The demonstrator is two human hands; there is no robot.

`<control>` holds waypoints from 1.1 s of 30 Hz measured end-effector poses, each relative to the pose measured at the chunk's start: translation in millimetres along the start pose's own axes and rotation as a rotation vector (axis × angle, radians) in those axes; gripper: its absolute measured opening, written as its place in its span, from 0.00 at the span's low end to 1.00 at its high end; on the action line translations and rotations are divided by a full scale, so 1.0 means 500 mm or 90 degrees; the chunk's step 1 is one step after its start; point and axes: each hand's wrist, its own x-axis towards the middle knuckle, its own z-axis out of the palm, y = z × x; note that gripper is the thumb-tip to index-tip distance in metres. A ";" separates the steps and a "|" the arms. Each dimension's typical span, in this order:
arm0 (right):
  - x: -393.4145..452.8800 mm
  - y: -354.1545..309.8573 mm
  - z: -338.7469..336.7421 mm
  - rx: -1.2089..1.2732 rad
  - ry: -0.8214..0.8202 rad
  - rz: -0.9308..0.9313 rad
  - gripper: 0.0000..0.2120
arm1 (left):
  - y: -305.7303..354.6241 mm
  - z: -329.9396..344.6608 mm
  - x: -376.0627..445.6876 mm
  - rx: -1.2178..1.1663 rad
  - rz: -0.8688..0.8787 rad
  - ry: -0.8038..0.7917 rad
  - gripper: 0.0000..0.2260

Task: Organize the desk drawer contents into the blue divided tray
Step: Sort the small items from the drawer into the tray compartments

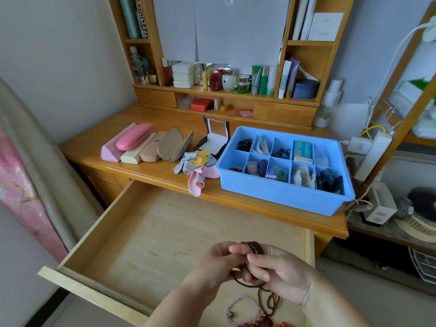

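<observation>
Hands over open drawer (165, 232): left hand (219, 263) and right hand (278, 272) both pinch dark brown bead strand (253, 247), likely coiling it so it fits small compartment. Blue divided tray (278, 194) on desk (151, 171), nearly full. Pink bracelet (240, 310) waits in drawer.

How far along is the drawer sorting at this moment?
Mostly done: the blue divided tray on the desk has items in nearly all compartments, and the open drawer is largely bare. In hand: the left hand and right hand both hold a dark brown bead strand. Left: a pink bead bracelet and red beads at the drawer's front.
</observation>
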 end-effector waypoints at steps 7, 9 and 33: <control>-0.011 -0.055 -0.018 -0.134 0.289 -0.094 0.10 | 0.014 -0.004 0.002 0.031 0.043 0.092 0.04; -0.009 -0.052 -0.012 -0.164 0.292 -0.064 0.06 | 0.021 -0.002 0.000 -0.014 0.056 0.045 0.03; 0.222 -0.462 0.000 -0.684 0.186 -0.107 0.09 | -0.112 -0.201 0.075 -0.174 -0.101 0.332 0.05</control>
